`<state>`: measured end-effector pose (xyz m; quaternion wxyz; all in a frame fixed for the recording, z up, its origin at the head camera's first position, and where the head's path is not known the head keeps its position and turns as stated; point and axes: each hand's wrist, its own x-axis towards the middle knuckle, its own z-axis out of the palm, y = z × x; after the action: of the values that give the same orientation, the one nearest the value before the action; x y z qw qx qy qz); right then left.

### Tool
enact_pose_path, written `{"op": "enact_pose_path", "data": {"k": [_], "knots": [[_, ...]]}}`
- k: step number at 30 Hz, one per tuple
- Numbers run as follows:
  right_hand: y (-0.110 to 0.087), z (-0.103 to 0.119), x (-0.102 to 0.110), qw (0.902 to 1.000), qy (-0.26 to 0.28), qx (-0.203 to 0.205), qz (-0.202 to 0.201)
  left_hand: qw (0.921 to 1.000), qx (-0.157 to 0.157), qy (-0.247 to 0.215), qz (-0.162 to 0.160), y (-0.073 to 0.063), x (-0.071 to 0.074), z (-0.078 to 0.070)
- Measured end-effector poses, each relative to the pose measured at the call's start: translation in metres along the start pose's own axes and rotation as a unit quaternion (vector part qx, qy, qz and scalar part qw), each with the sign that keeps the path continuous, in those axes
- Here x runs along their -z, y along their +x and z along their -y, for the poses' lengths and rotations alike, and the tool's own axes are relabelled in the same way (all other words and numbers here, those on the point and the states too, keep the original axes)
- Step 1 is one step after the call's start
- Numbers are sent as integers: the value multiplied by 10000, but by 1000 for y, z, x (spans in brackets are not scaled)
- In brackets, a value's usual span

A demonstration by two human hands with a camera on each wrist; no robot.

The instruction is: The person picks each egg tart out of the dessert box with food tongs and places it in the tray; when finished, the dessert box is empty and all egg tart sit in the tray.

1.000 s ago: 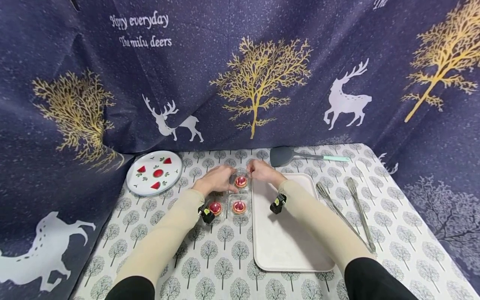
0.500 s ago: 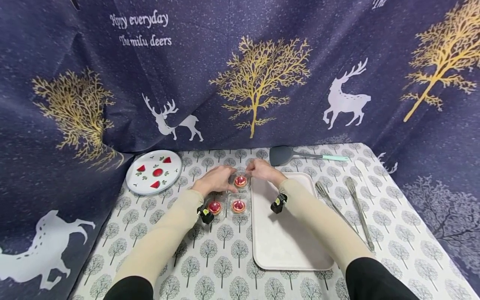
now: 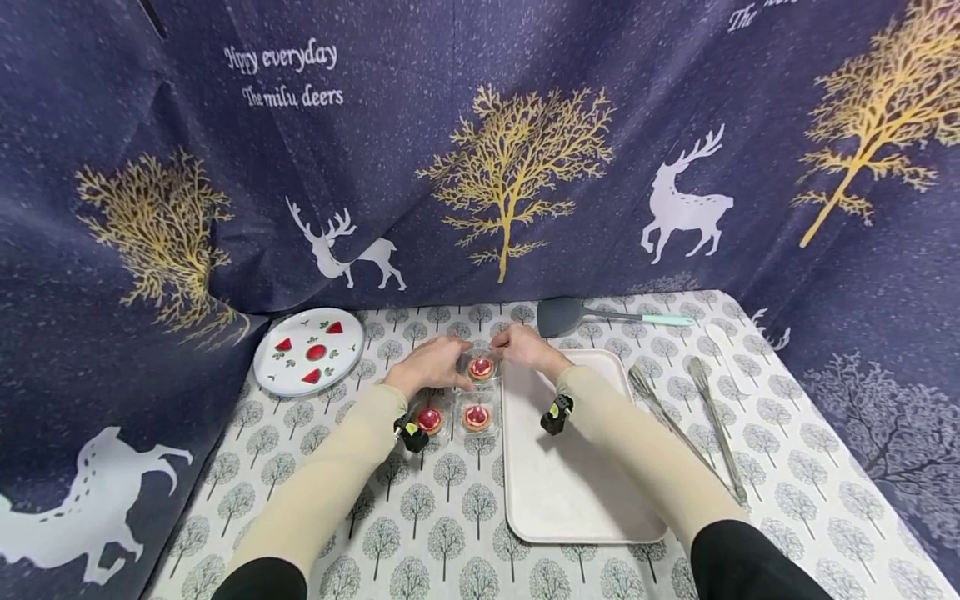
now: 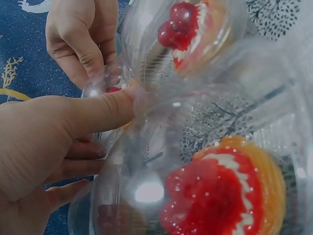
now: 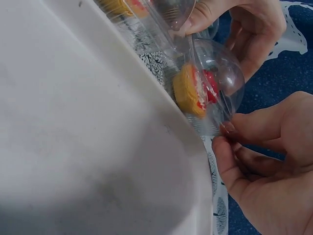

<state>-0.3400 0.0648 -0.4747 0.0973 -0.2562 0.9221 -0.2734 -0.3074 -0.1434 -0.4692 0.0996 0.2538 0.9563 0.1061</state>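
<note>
At the tray's far left corner sits a clear domed tart box (image 3: 481,367) holding a red-topped tart. My right hand (image 3: 525,348) pinches the box's edge between thumb and fingers, plainest in the right wrist view, where the dome (image 5: 233,68) is in front of those fingertips. My left hand (image 3: 433,364) grips the same box from the left, its thumb at the near side. Just nearer stands a second boxed tart (image 3: 477,417); a third boxed tart (image 3: 429,420) lies to its left, under my left wrist. Part of another dome (image 4: 78,215) shows beside my left hand.
A white tray (image 3: 570,492) lies right of the boxes. Farther right are two metal utensils (image 3: 716,417) and a white utensil (image 3: 726,354). A turner (image 3: 561,317) with a mint handle lies behind the tray. A watermelon-patterned plate (image 3: 345,358) stands at the far left.
The camera view has tilted slightly. Both hands stay on the far tart box, with hardly any movement visible.
</note>
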Motion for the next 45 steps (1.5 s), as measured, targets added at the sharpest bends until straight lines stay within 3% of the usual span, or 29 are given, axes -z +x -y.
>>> {"op": "enact_pose_path", "data": {"k": [3, 4, 8, 10, 11, 20, 26, 34, 39, 45], "knots": [[0, 1, 1, 10000, 51, 25, -20, 10000, 5, 21, -44, -1, 0, 0], [9, -17, -8, 9998, 124, 131, -75, 10000, -6, 30, -63, -1, -1, 0], [9, -17, -7, 9994, 334, -18, -44, 9999, -13, -43, -90, -2, -1, 0], [8, -16, -7, 9993, 365, -45, -117, 9999, -15, -58, -98, -3, -1, -1], [-3, 2, 3, 9992, 334, -197, -96, 9999, 3, -75, -95, -4, 0, -1], [-7, 4, 9, 9991, 230, -86, -353, 9995, 1, -50, -314, -7, 4, -5], [-9, 3, 15, 9970, 667, 0, -400, 9983, -169, 27, -565, -9, 6, -8], [-14, 8, 19, 9843, 1656, -490, -379, 9949, -325, 161, -944, -11, 3, -10], [-19, 15, 27, 9754, 2086, -613, -368, 9909, -477, -87, -1253, -14, 2, -12], [-25, 23, 33, 9740, 2145, -566, -468, 9856, -548, -512, -1516, -20, 2, -16]]}}
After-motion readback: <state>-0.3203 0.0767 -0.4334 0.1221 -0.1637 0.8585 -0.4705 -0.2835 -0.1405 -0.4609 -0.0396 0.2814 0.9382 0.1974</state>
